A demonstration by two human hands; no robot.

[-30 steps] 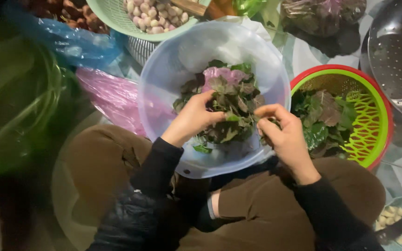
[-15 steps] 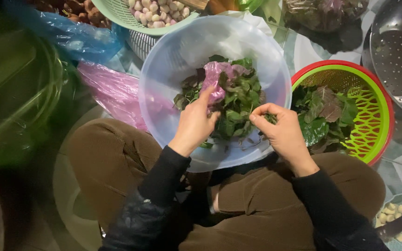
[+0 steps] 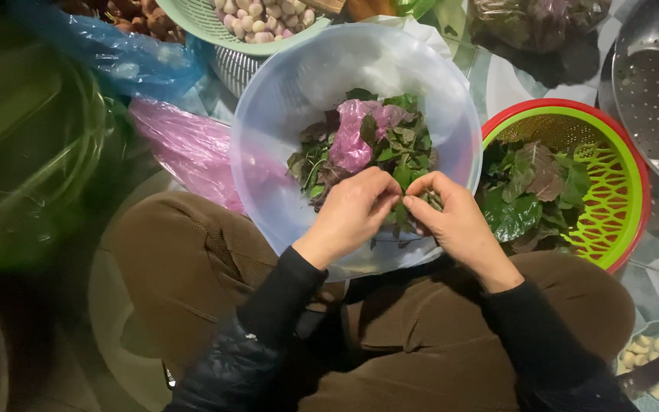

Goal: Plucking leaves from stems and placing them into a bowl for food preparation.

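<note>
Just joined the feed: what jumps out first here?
Both hands meet in the middle: the left hand and right hand pinch leafy greens over a pale bowl on the lap. A pink bag lies among the greens. At right, a red-rimmed green basket holds more leaves.

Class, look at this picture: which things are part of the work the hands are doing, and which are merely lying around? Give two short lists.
In use:
left hand and right hand, both pinching leafy greens
clear plastic bowl holding them
green and red basket with picked leaves

Lying about:
pink plastic bag
blue plastic bag
metal colander
basket of small bulbs
</note>
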